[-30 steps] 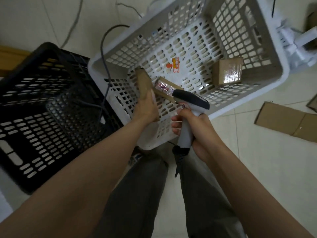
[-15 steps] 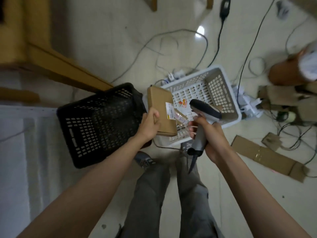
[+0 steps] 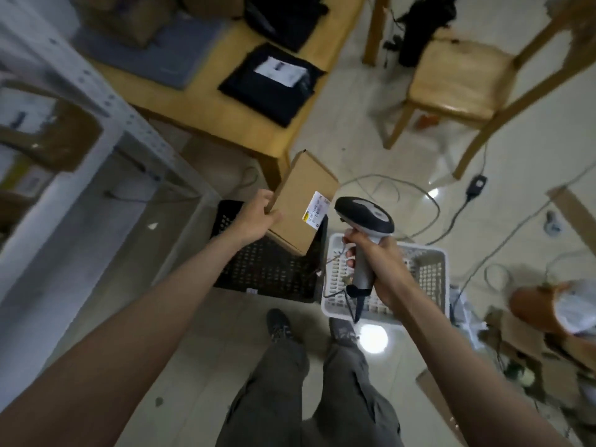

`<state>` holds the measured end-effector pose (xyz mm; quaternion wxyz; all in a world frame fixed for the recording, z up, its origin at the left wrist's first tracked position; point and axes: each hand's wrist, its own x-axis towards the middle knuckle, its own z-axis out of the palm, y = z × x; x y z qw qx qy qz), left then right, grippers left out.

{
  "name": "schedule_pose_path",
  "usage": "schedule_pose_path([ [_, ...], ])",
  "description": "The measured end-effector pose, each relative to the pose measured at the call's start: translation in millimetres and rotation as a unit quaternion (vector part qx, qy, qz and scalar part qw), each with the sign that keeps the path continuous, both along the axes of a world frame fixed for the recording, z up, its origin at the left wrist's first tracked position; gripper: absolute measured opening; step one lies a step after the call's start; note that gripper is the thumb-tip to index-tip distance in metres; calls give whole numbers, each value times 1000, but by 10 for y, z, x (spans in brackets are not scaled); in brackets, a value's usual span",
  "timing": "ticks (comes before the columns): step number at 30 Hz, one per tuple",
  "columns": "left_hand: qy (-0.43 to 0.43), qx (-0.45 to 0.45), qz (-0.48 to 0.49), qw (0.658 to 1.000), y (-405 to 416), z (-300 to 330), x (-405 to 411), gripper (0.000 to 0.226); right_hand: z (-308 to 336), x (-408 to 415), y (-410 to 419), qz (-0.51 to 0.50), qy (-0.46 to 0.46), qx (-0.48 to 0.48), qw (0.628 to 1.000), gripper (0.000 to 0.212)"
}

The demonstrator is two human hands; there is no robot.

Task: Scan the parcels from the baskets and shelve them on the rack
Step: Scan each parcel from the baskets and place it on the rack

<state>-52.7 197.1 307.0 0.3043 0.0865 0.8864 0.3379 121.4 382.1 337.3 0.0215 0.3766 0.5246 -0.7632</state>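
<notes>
My left hand (image 3: 256, 217) grips a flat brown cardboard parcel (image 3: 301, 198) by its left edge, held up above the black basket (image 3: 267, 272). A white and yellow label (image 3: 316, 209) sits on the parcel's right side. My right hand (image 3: 375, 256) holds a grey and black barcode scanner (image 3: 366, 221) by its handle, its head just right of the label. Below it stands the white basket (image 3: 432, 275). The grey metal rack (image 3: 106, 124) rises at the left, with brown parcels (image 3: 45, 133) on a shelf.
A wooden table (image 3: 225, 114) behind the baskets carries black bagged parcels (image 3: 274, 82) and a grey pad. A wooden chair (image 3: 458, 79) stands at the back right. Cables trail over the tiled floor. Flattened cardboard and clutter (image 3: 548, 324) lie at the right.
I have stood up from the white basket with the parcel lifted out of it. The view has swung up and left toward the rack and table. The scanner stays beside the label.
</notes>
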Motion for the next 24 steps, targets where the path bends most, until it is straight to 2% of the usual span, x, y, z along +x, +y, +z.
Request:
schedule_pose_path([
  [6,55,37,108,992,-590,750,-36,41,489,-153,-140,204,51,131,969,12],
  [11,89,40,140,985,-976,1195,148,40,762,-176,-245,353,77,236,902,15],
  [21,141,-4,148,979,-1418,1871,328,48,1324,-395,-393,468,132,277,829,10],
  [24,150,-2,159,976,-1498,2047,361,50,1456,-447,-448,466,155,253,834,12],
])
